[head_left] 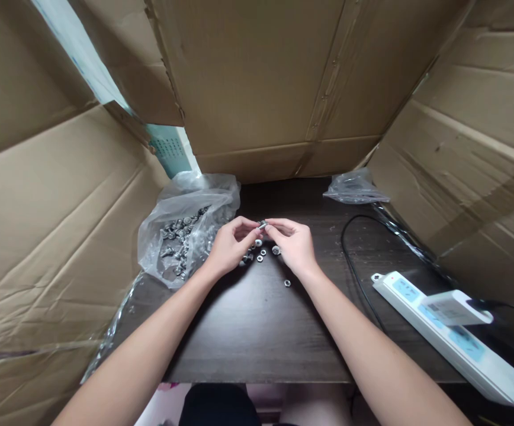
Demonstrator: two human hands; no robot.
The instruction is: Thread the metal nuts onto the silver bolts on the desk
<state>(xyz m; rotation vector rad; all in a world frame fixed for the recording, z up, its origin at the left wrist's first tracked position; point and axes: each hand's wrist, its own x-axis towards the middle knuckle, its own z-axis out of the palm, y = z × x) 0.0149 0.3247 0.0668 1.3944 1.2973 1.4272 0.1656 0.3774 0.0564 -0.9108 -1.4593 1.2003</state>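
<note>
Both hands meet over the middle of a dark wooden table (pixel 248 319). My left hand (pixel 229 244) and my right hand (pixel 293 242) each pinch one end of a small silver bolt (pixel 262 225) held between their fingertips. Under the hands lie several loose nuts (pixel 261 254), and a single nut (pixel 287 283) sits a little nearer to me. Left of my left hand is a clear plastic bag (pixel 186 231), open, with many bolts and nuts inside.
Cardboard walls (pixel 261 83) close in the table on the left, back and right. A second crumpled plastic bag (pixel 355 187) lies at the back right. A white power strip (pixel 447 331) with a plugged adapter and a black cable (pixel 350 260) occupy the right side.
</note>
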